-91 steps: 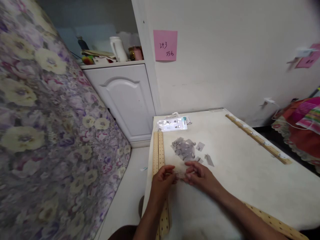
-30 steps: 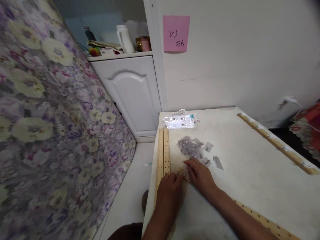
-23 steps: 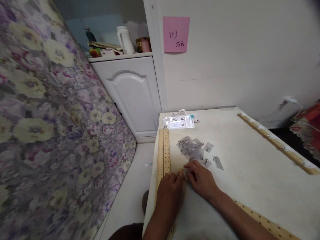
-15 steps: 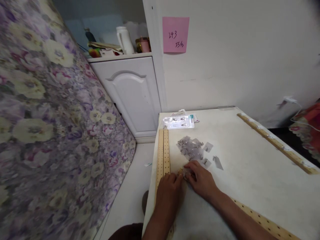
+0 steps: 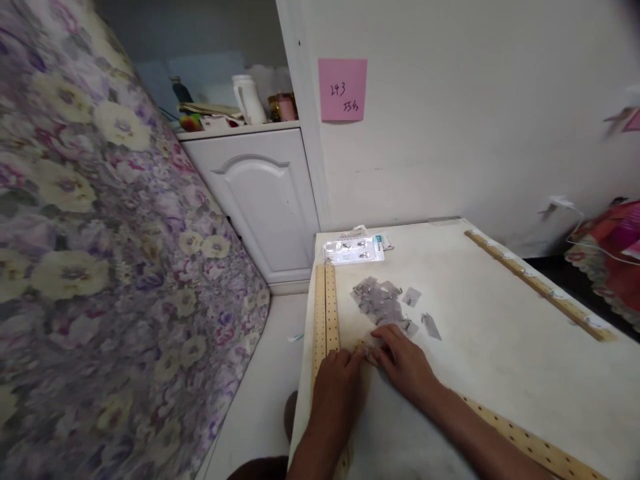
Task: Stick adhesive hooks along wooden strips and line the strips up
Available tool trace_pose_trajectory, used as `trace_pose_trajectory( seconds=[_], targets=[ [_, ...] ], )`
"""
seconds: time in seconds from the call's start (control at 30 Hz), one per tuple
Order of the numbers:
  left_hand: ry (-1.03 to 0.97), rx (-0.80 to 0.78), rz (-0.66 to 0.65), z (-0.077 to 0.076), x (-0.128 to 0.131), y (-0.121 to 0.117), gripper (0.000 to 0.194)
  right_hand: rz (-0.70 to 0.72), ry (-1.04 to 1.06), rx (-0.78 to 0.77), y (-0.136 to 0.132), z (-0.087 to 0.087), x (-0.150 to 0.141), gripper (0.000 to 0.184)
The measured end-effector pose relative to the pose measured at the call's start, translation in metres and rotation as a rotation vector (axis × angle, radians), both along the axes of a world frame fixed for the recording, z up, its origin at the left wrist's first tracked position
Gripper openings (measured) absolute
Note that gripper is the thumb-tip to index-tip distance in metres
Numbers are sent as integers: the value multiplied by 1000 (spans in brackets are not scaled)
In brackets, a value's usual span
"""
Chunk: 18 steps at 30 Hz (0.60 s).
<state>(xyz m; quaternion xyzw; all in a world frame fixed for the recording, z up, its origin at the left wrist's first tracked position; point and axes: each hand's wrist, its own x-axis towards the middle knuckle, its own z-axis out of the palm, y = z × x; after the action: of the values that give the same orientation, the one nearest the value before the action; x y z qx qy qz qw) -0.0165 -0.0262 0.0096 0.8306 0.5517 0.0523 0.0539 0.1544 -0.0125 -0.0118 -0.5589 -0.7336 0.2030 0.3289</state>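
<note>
My left hand point(image 5: 341, 383) is closed around a narrow wooden strip, whose far end point(image 5: 359, 344) shows past the fingertips; most of it is hidden under the hand and forearm. My right hand point(image 5: 404, 363) pinches a small clear adhesive hook point(image 5: 369, 352) against that end, its details blurred. Just beyond the right fingers lies a pile of clear square adhesive hooks point(image 5: 380, 303). One loose hook point(image 5: 411, 296) lies beside the pile, and another hook point(image 5: 431, 325) stands tilted to its right. Two perforated wooden strips point(image 5: 331, 307) run along the table's left edge, next to my left hand.
Clear plastic hook packaging point(image 5: 353, 250) lies at the table's far left corner. A wooden strip with several hooks point(image 5: 537, 283) runs along the right side. Another perforated strip point(image 5: 525, 437) lies near the front, partly behind my right forearm. A floral curtain point(image 5: 115, 267) hangs at left.
The camera view has tilted up and shifted slightly. Both hands stay together at the strip's end, with only slight finger movement; the hook pile looks unchanged.
</note>
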Motion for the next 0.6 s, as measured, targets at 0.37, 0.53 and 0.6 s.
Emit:
trace_pose_trajectory(
  seconds=[0.37, 0.53, 0.6],
  targets=[
    [-244, -53, 63, 5, -11, -1, 41, -34, -125, -43, -63, 8, 75, 27],
    [-344, -9, 150, 12, -15, -4, 33, -85, -221, -95, -88, 0, 113, 29],
    [-373, 14, 158, 10, -16, -2, 31, -99, -230, -93, -92, 1, 117, 25]
  ],
)
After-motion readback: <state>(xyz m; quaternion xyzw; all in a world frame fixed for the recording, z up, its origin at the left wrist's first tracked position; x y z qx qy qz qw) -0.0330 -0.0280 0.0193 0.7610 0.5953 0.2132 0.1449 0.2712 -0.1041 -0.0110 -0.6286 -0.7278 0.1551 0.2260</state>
